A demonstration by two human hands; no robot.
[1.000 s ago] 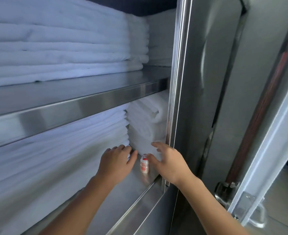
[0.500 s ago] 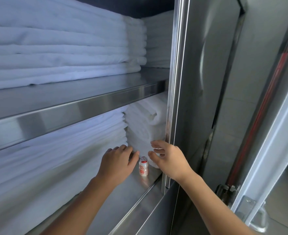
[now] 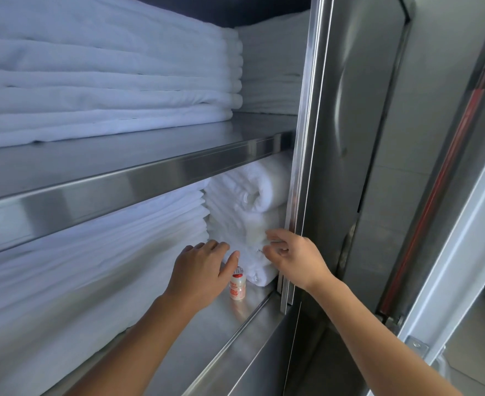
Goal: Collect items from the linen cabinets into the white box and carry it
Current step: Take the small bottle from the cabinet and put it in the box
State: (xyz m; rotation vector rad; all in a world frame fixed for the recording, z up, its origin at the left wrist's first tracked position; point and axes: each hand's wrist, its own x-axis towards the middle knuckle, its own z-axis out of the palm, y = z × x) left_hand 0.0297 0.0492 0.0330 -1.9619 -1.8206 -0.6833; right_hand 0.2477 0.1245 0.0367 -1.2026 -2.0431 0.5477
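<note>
Small towel stack point(image 3: 245, 221) at right end of lower shelf point(image 3: 195, 338). Left hand point(image 3: 202, 271) fingers straight, touching stack side. Right hand point(image 3: 294, 260) fingers curled at front folds; pinch cannot tell. Towels soft, light, floppy: probably clamp both sides low. Small bottle point(image 3: 237, 287) stands just in front, easily tipped.
</note>
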